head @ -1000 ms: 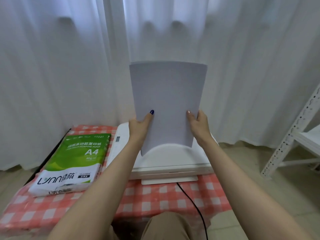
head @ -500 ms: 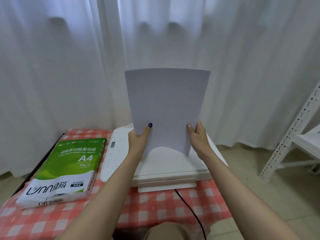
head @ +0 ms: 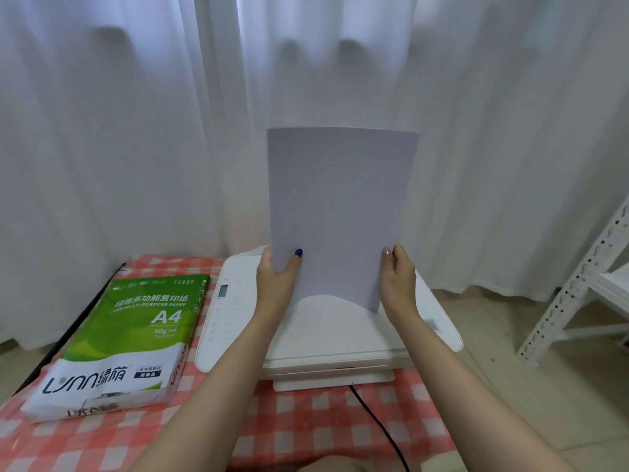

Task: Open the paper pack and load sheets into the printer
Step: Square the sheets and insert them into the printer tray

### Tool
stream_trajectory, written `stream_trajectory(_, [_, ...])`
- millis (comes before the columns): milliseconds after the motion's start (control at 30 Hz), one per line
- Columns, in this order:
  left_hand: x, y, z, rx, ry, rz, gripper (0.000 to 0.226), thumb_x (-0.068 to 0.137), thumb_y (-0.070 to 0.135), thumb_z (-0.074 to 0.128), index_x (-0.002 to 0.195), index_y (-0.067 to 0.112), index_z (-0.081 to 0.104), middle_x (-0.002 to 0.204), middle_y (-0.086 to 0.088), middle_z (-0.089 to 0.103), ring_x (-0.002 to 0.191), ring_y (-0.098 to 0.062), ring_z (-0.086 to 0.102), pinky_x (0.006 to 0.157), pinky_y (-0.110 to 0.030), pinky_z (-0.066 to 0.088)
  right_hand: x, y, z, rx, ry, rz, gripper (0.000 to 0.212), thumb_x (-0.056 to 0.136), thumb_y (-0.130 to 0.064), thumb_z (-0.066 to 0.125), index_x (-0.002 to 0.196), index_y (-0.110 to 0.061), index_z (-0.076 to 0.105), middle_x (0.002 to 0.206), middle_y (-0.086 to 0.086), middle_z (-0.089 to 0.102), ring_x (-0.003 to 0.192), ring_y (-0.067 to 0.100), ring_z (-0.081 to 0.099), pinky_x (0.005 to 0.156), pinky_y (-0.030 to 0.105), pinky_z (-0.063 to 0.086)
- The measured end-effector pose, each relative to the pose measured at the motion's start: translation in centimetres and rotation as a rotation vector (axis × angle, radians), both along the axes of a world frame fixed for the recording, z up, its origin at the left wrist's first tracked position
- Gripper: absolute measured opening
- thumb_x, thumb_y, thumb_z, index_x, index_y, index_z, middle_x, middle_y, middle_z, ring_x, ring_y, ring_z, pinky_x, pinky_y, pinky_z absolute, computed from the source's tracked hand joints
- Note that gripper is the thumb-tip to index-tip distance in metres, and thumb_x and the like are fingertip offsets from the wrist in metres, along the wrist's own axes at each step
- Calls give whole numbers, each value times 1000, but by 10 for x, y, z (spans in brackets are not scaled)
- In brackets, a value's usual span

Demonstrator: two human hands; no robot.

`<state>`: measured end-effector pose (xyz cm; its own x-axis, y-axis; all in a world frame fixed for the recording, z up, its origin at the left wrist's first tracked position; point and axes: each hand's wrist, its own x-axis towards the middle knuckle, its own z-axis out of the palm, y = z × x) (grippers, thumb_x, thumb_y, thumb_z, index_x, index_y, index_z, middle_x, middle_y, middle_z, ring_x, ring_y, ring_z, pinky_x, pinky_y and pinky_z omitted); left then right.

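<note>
Both hands hold a stack of plain white sheets upright above the flat white printer: left hand pinching its lower left edge, right hand its lower right. The green-and-white wrapped paper pack lies at nine o'clock beside the printer on the red checked tablecloth.

On the desk, the pack lies left of the printer; sheets stand upright above the printer, curtain behind.
</note>
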<state>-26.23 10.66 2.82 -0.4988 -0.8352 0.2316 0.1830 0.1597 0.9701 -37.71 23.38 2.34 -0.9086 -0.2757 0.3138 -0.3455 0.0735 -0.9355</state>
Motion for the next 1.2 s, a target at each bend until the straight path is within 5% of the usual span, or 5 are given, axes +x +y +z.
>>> stream_trajectory(133, [13,-15,-9,-162,-27,98,12,96,22,46,88,16,50,72,9,52,58,7,50,53,-6,38,-14,4,2,55,54,23,39,97,-13,42,61,-19,26,59,-5,26,57,11,21,55,29,20])
stream_trajectory(367, [25,-41,-16,-352,-112,225,19,90,13,59,100,1,69,85,4,62,81,-17,58,70,-14,44,-30,2,8,59,-9,75,16,87,-20,56,75,-17,66,75,9,66,74,27,61,80,51,54])
stream_trajectory(533, [13,-56,-2,-228,-124,216,21,84,16,66,101,6,71,89,-2,70,67,10,60,63,-1,44,-39,-3,23,21,-77,34,5,84,-13,66,87,-16,69,81,6,70,79,21,65,84,49,56])
stream_trajectory(767, [-32,-86,61,-304,-166,299,23,85,18,64,103,3,70,91,-6,68,83,-16,59,76,-18,39,-69,-46,81,63,2,-108,27,82,-18,69,107,-6,72,106,10,73,97,18,66,84,21,44])
stream_trajectory(1200, [-97,-137,67,-115,-157,269,11,83,19,66,89,11,72,64,7,66,73,-20,70,73,-24,50,-127,-97,79,18,-20,-162,15,78,-23,70,90,-15,76,74,3,71,82,28,71,87,44,54])
